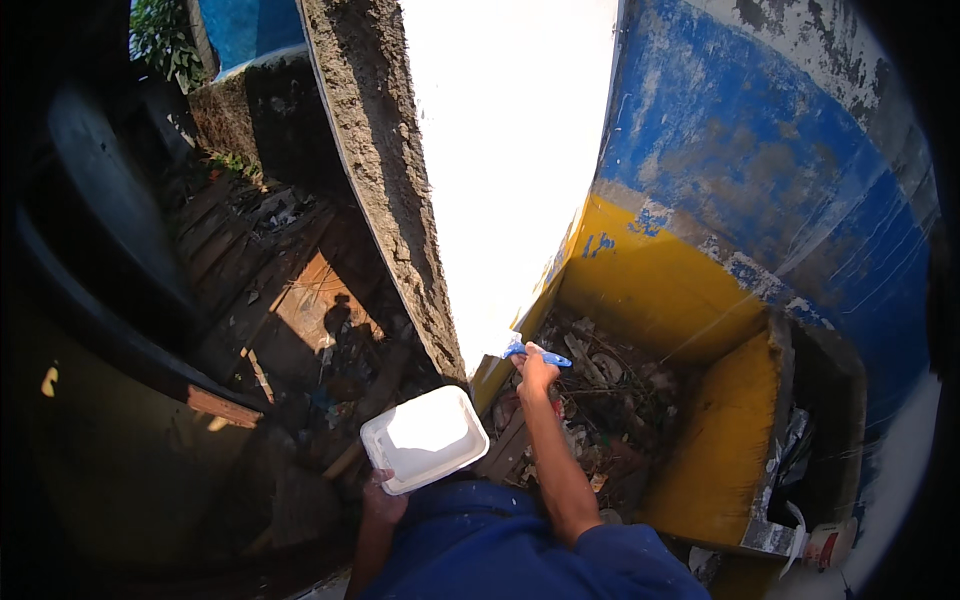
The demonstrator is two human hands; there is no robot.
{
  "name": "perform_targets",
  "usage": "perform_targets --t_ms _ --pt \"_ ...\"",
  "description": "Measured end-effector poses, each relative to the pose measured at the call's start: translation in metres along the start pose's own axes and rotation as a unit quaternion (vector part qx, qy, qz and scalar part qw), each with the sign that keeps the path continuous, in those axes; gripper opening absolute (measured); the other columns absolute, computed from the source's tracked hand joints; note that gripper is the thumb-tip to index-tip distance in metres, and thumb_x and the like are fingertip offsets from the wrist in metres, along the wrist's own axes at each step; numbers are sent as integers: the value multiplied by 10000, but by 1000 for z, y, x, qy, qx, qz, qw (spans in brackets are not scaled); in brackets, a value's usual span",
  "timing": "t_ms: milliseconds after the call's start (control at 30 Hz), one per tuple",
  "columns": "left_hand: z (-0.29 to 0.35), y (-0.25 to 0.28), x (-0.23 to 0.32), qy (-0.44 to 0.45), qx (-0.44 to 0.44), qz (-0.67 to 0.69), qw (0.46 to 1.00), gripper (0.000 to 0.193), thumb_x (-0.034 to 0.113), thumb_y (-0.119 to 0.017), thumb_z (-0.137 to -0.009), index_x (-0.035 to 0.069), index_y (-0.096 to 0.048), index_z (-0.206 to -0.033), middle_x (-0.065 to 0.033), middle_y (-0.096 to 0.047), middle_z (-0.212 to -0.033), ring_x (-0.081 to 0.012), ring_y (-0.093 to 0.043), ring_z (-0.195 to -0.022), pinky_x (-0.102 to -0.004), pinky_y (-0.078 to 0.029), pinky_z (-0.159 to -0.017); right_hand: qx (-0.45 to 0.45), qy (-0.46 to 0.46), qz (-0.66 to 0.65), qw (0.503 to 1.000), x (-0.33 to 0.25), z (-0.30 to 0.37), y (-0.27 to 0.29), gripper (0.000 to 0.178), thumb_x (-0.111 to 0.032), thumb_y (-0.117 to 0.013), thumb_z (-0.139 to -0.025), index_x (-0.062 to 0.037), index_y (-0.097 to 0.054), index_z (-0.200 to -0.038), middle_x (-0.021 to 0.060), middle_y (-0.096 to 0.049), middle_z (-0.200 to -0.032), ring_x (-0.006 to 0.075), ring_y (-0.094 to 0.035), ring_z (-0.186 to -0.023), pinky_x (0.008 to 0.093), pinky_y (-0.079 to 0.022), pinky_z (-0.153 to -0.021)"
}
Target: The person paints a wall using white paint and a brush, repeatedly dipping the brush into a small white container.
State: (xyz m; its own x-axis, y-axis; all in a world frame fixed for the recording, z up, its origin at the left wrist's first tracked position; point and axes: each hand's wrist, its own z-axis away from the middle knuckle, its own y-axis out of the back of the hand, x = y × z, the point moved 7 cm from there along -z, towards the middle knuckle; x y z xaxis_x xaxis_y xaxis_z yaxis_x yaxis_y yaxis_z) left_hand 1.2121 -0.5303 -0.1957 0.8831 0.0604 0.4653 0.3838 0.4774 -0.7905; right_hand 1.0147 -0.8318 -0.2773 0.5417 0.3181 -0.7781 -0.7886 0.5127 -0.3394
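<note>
- Blue sleeve (520,550), bottom centre, nearest the lens.
- Left hand (383,497) grips the lower edge of a white square tray (425,438), lower centre.
- Right hand (536,371) closed on a blue-handled brush (530,351), bristles against the white wall panel (505,150).
- Yellow-and-blue wall (700,230) at right.

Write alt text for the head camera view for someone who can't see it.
Seen from above, a person's right hand presses a blue-handled brush to the lower edge of a bright white wall face, while the left hand holds a white square tray. Debris litters the ground beside a blue and yellow wall.
</note>
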Motion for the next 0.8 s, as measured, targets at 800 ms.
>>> perform_targets --t_ms 800 --pt "20 31 5 -41 22 4 999 685 115 -536 -669 33 -351 -1324 -143 -492 -1232 -314 -477 -1148 -449 -382 -987 -226 -1 -264 938 -90 37 -46 206 -69 -575 -852 67 -538 -1003 136 -610 -908 234 -628 -803 366 -540 -791"
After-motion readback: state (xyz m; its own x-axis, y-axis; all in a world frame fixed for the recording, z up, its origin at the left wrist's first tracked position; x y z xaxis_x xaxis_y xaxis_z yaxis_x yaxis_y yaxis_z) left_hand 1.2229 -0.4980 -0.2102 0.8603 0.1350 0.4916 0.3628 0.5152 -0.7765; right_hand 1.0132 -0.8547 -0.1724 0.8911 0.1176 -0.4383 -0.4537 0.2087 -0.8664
